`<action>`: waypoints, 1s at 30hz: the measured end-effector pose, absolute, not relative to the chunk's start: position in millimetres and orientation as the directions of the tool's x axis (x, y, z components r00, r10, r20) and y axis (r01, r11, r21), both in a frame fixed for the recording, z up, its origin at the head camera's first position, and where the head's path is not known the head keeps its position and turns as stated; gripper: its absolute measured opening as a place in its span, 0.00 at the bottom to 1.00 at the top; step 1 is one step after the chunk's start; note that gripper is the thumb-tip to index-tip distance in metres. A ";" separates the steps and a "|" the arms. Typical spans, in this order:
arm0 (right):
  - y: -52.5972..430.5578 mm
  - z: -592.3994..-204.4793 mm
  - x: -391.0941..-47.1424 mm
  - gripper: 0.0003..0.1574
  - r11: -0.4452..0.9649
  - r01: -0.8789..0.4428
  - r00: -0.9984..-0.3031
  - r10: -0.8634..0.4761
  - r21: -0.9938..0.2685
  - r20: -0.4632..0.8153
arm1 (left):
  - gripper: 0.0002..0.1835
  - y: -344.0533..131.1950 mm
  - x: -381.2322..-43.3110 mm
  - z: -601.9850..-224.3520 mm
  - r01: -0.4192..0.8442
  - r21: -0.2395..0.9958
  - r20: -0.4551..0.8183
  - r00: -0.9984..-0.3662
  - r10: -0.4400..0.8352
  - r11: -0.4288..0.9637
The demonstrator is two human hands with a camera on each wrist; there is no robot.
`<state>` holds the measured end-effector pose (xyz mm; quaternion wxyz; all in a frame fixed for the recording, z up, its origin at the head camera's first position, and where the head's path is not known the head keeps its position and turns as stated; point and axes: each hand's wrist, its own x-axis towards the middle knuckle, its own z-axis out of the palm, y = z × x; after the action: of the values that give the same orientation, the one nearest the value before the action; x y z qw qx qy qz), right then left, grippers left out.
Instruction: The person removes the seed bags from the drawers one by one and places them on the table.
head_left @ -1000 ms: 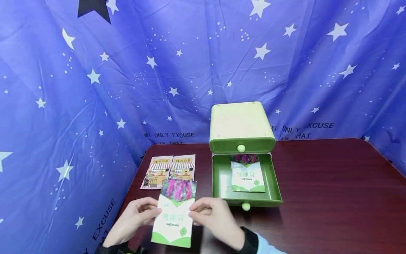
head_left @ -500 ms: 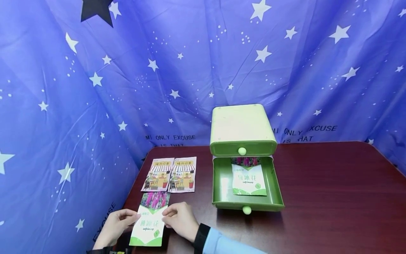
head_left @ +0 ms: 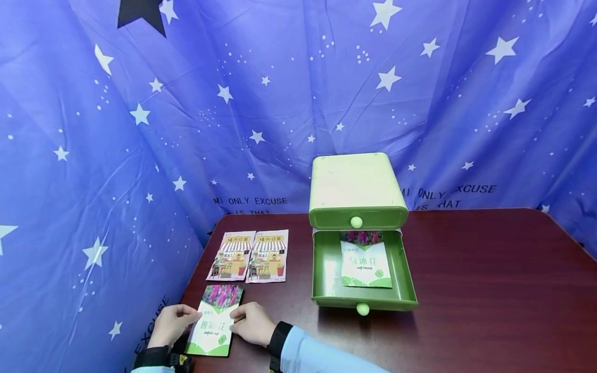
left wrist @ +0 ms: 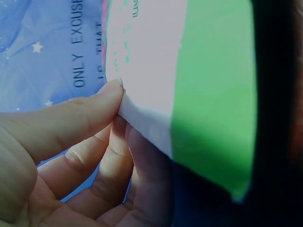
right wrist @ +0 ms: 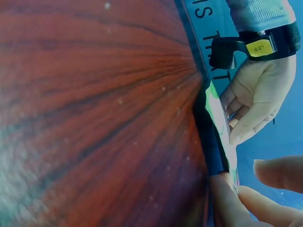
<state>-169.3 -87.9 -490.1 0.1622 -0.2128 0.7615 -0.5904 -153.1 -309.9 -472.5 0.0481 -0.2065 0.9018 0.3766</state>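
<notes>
On my head feed, the left hand (head_left: 171, 325) is at the left edge of a flat, glossy white-and-green packet (head_left: 214, 322) with pink flowers printed across its top. I have that packet at the front left of the dark red, glossy tabletop (head_left: 489, 285). The left grip is pinching it: my left wrist feed shows the thumb pressed on the printed face and curled fingers behind the edge. The right hand (head_left: 254, 324) is at the opposite edge. Its fingers touch the packet, but on my right wrist feed the thumb shows apart from them, so I cannot tell whether the right grip pinches anything.

Just behind the packet I see a left pink shop-front packet (head_left: 231, 256) and a right pink shop-front packet (head_left: 267, 256), lying side by side. To their right, well apart, stands a two-tier drawer box (head_left: 354, 181) with a pale cream-green top. Its upper drawer is closed; the green lower drawer (head_left: 325, 269) is pulled out, and in it lies a second flower packet (head_left: 366, 267), matching the one in hand. A blue star-printed curtain (head_left: 280, 114) hangs behind the tabletop.
</notes>
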 end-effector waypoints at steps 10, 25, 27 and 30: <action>-94.3 -491.4 -174.8 0.13 0.259 -0.106 -0.870 -0.492 -0.960 -0.037 | 0.08 -309.2 -157.6 -473.9 -0.389 0.617 -0.169 -0.914 -0.368 0.684; -97.3 -487.2 -176.4 0.16 0.319 -0.116 -0.898 -0.438 -0.941 -0.038 | 0.08 -303.9 -165.0 -479.0 -0.406 0.629 -0.149 -0.900 -0.409 0.663; -97.5 -487.4 -176.4 0.16 0.311 -0.111 -0.896 -0.441 -0.944 -0.040 | 0.09 -303.9 -165.7 -479.5 -0.404 0.626 -0.148 -0.901 -0.407 0.667; -97.5 -488.0 -176.2 0.17 0.290 -0.119 -0.896 -0.444 -0.950 -0.023 | 0.09 -303.9 -167.1 -480.6 -0.409 0.619 -0.141 -0.898 -0.417 0.671</action>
<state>-176.2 -97.5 -488.0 0.1429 -0.1779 0.7903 -0.5686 -167.1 -303.9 -480.6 -0.0061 -0.2261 0.9140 0.3369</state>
